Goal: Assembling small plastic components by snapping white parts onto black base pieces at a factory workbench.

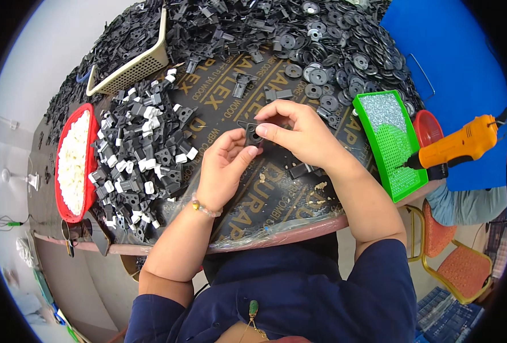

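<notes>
Over the middle of the table, my left hand [223, 167] and my right hand [300, 132] are both closed on one small black plastic bracket [251, 137]. A round hole shows in its flat face. My left thumb and fingers hold it from the near left side, while the right thumb and forefinger pinch it at its right edge. Another black bracket [302, 170] lies on the table below my right wrist. Beyond the hands are two loose black parts, a bracket [242, 86] and a flatter piece [278, 94].
Left of my hands is a heap of black brackets with white caps [144, 154], beside a red basket [59, 183] of small white pieces. Black discs [356, 60] and a beige basket [133, 68] lie farther back. At right, a green tray [388, 183] holds screws near an orange power screwdriver [459, 143].
</notes>
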A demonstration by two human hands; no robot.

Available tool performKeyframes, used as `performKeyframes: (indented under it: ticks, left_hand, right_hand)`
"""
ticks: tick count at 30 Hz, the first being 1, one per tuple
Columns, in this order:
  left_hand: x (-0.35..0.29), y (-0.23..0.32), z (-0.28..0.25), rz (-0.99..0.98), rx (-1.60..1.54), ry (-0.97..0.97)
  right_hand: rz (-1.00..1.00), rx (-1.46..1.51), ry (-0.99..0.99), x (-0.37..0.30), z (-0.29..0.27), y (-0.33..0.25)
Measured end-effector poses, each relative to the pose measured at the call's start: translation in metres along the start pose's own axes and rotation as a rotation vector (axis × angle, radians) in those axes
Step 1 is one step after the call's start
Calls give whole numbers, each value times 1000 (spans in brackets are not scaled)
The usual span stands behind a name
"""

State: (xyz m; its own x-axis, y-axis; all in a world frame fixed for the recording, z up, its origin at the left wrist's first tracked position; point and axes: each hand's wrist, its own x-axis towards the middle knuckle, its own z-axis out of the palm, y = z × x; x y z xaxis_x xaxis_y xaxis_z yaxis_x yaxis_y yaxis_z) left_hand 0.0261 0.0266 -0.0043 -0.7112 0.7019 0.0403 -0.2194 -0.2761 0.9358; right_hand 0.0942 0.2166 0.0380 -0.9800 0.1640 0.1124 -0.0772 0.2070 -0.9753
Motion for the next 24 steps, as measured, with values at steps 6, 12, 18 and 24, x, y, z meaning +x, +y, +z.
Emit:
performKeyframes:
  ticks: [6,12,18,24]
  left_hand:
    - [0,4,-1,-6,245,-25]
    - [-1,8,-1,59,295,-2]
    - [13,6,-19,2,-219,212]
    - [14,5,-22,-68,-331,248]
  right_hand:
    - [88,32,-50,-2,-3,-6]
    - [129,136,-46,-3,3,-6]
    - [-80,-409,264,4,-35,-8]
    - [-266,-782,-38,8,14,27]
